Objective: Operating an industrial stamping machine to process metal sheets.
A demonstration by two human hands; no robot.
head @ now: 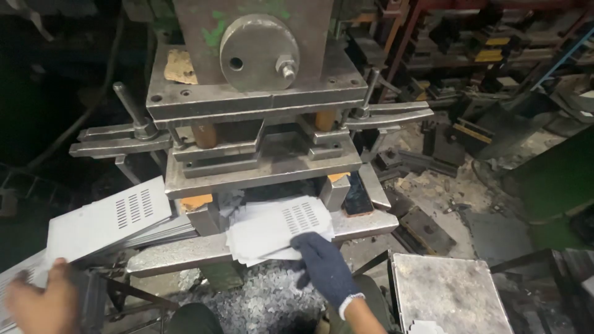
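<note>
I am noting the gloved right hand (323, 265) pinching the thin, light, sharp-edged slotted sheets (278, 230) at their near edge before the press (260, 124), the bare left hand (43, 303) resting flat on the stack (108, 222) left of it.

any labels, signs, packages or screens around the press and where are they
No screen, sign or package shows.
Paper scrap: stuck on the press's top plate, left of the round grey boss; torn, tan.
Yellow tags: on dark blocks on the shelf at upper right; small strips, print too small to tell.
Green paint marks: on the press head; irregular smears.
The right hand, in a dark blue glove, rests on slotted white sheets; these carry no label.
</note>
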